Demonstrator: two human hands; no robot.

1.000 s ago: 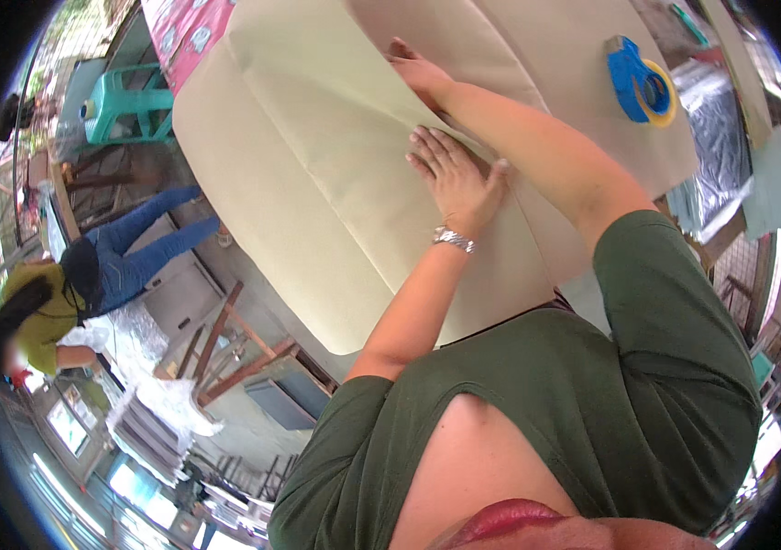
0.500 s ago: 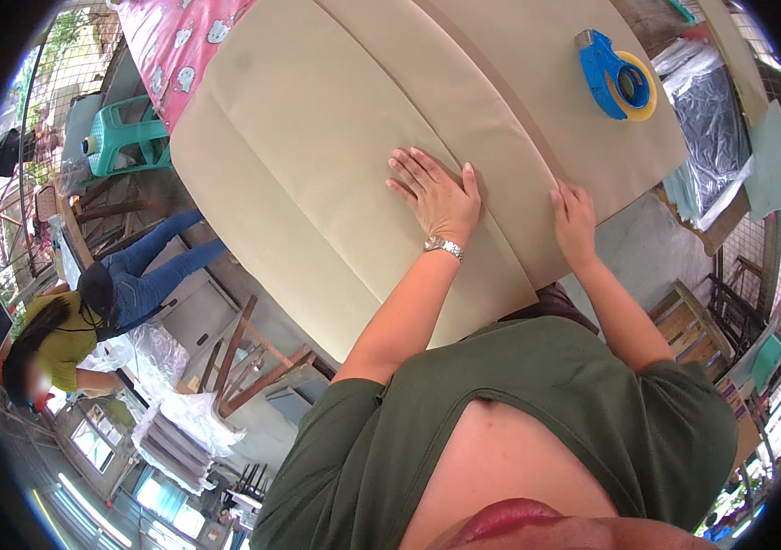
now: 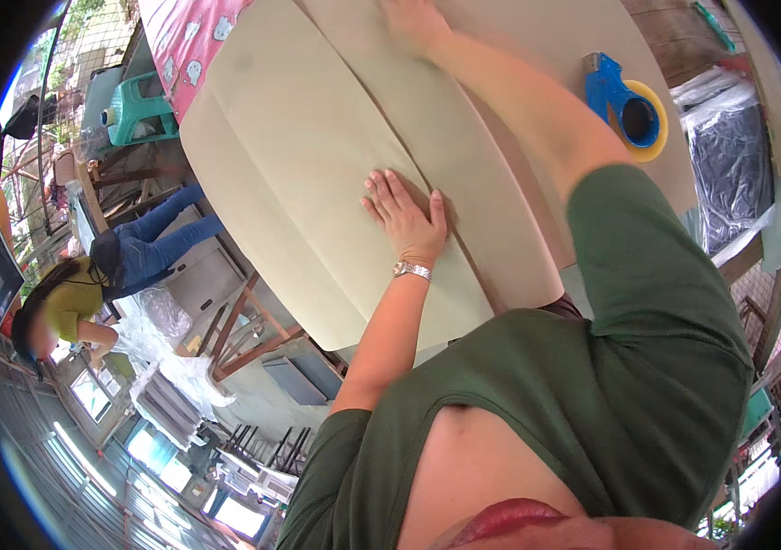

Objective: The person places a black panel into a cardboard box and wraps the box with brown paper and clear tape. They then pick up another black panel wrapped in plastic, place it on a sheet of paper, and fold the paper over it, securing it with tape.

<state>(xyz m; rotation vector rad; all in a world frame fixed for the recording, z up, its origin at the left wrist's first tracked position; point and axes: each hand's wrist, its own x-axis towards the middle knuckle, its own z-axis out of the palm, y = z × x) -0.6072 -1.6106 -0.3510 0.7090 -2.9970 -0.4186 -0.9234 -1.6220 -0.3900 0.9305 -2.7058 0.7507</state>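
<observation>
A large tan sheet of cardboard or thick paper (image 3: pixel 271 174) with long straight creases lies before me. My left hand (image 3: pixel 406 220), with a silver watch on its wrist, rests flat on it beside a long fold edge, fingers stretched out. Far out along the folded flap (image 3: pixel 464 165) reaches my right hand (image 3: pixel 416 26), smeared by motion at the top of the view. Its fingers are partly cut off, so I cannot tell whether they are closed. A blue tape dispenser (image 3: pixel 603 84) with a yellowish tape roll (image 3: pixel 658 137) lies on the tan surface to the right.
Pink patterned cloth (image 3: pixel 191 37) lies at the far left. A green plastic stool (image 3: pixel 141 115) stands beyond the left edge, near another person in blue jeans (image 3: pixel 157 234). Dark goods wrapped in clear plastic (image 3: pixel 730 156) lie to the right.
My right hand has left the near right edge of the flap and swung far forward. The left hand stays flat, a little left and nearer. The flap's near end now lies lower.
</observation>
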